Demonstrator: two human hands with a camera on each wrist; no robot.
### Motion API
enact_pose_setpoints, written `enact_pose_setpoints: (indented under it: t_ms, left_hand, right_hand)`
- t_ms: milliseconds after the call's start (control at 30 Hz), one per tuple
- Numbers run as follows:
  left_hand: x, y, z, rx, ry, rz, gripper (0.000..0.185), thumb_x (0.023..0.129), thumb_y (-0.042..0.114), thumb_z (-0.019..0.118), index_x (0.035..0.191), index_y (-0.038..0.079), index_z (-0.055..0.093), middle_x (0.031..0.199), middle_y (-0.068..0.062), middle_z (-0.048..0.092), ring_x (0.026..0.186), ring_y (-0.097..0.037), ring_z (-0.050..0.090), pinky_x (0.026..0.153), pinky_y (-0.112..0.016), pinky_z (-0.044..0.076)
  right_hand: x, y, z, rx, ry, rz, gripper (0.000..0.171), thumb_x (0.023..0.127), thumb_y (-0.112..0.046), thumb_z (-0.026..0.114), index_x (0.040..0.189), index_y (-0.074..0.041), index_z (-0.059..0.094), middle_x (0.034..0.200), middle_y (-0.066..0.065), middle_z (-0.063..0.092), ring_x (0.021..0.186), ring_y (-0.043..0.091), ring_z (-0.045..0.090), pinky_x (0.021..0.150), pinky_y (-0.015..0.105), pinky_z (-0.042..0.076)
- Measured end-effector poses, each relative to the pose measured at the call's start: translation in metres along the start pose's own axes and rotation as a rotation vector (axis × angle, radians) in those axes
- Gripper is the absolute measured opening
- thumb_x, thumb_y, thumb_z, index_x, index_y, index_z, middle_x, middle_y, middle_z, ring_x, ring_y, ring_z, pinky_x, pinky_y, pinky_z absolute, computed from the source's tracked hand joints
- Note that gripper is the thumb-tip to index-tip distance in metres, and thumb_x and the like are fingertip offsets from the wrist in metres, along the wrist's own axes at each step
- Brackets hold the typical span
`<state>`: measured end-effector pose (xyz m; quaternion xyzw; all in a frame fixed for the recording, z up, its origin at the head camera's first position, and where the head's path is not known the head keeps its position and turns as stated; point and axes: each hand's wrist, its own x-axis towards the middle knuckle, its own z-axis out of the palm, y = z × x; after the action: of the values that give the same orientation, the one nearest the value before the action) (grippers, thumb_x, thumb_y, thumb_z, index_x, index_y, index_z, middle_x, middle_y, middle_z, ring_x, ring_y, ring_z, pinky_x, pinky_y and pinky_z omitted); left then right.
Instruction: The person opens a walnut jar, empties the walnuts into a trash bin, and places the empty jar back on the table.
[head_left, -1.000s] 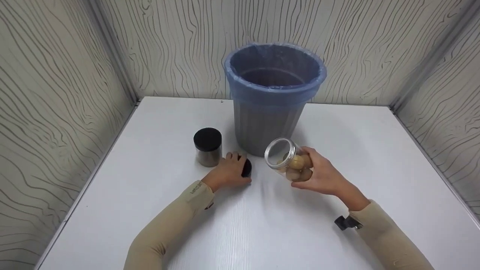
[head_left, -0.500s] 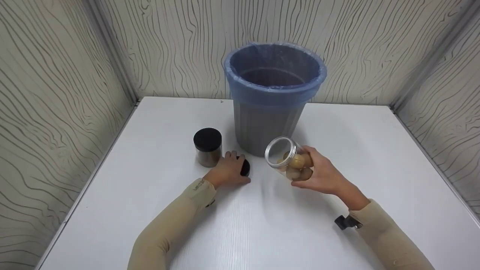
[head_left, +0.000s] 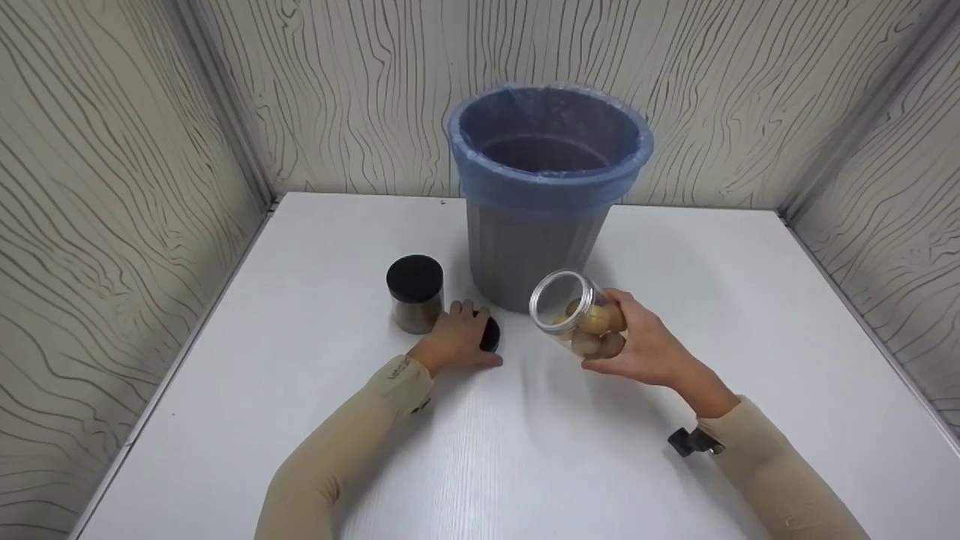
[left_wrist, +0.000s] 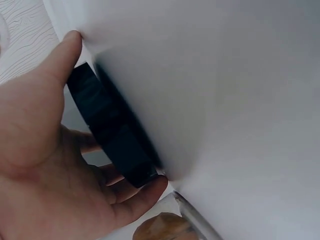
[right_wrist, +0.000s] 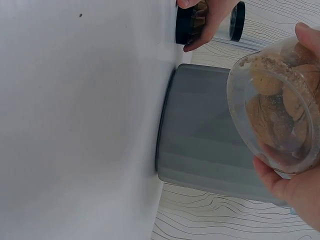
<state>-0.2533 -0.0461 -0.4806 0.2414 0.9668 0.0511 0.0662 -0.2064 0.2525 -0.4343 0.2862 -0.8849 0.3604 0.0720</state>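
A clear plastic jar (head_left: 574, 315) holding several brown walnuts (head_left: 596, 330) is held in the air above a white table (head_left: 300, 420), just in front of a grey bin (head_left: 525, 262). The jar is tipped well over, so its long axis runs slantwise: the open, lidless mouth points up and to the left, toward the person's left side, and the base sits low in the palm. The walnuts have settled toward the lower, base end. The right hand (head_left: 645, 349) wraps the jar's base end, fingers curled round the far side and thumb underneath, clamped on it; the right wrist view shows the walnuts through the clear wall with fingertips at its edges. To the left, the left hand (head_left: 454, 341) rests on the table with its fingers curled round a black lid (head_left: 491, 334), which lies flat on the tabletop; the left wrist view shows thumb and fingers closing on the lid's rim. Just left of that hand stands a second jar (head_left: 415, 294), upright, with its black cap on. The bin stands behind, lined with a blue plastic bag (head_left: 547, 180) folded over its rim. Pale wood-grain wall panels (head_left: 112, 187) enclose the table.
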Motion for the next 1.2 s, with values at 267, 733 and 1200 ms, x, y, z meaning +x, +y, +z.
enact_pose_setpoints:
  t_ms: [267,733,1200]
  left_hand:
    - [-0.001,0.000,-0.003,-0.008,-0.018,-0.011,0.092,0.078,0.063,0.063,0.143,0.003,0.037,0.132,-0.020,0.042,0.117,-0.032,0.040,0.094,-0.045,0.040]
    - [-0.009,0.005,-0.072,-0.490,0.301,-0.018,0.068,0.092,0.029,0.056,0.141,-0.010,0.029,0.141,-0.029,0.033,0.130,-0.036,0.034,0.105,-0.042,0.031]
    - [-0.008,0.003,-0.134,-0.843,0.723,-0.151,0.061,0.095,0.017,0.036,0.149,-0.003,0.015,0.153,-0.019,0.016,0.141,-0.023,0.015,0.112,-0.031,0.015]
  right_hand:
    - [0.000,-0.001,-0.001,0.004,-0.001,0.003,0.098,0.061,-0.040,0.089,0.138,-0.007,0.037,0.125,0.002,0.051,0.110,0.016,0.050,0.091,0.045,0.042]
    - [-0.002,-0.002,-0.004,0.003,0.001,-0.003,0.097,0.061,-0.036,0.089,0.138,-0.009,0.036,0.127,0.003,0.051,0.112,0.017,0.049,0.091,0.047,0.042]
    - [-0.004,-0.002,-0.007,0.007,-0.002,0.025,0.099,0.061,-0.038,0.089,0.139,-0.009,0.034,0.129,0.005,0.049,0.113,0.019,0.049,0.092,0.048,0.042]
